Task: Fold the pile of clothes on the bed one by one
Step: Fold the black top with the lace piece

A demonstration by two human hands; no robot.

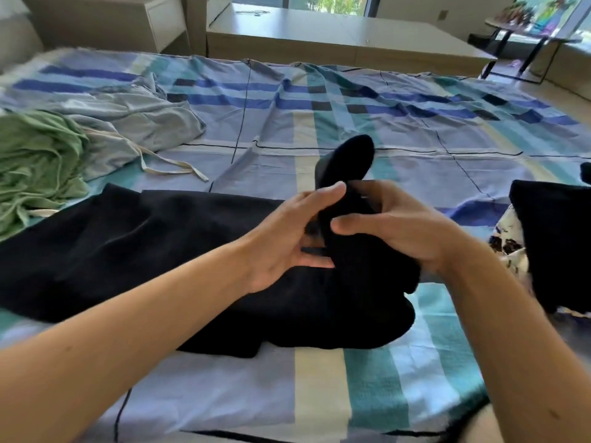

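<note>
Bare bed sheet (pixel 399 139) lies open from 12 to 2 o'clock; green garment (pixel 35 161) and grey garment (pixel 137 123) block 10 o'clock, black stack (pixel 556 238) 3 o'clock.

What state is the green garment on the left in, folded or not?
Not folded. The green garment lies crumpled in loose wrinkles on the left of the bed, against the grey-blue garment.
</note>
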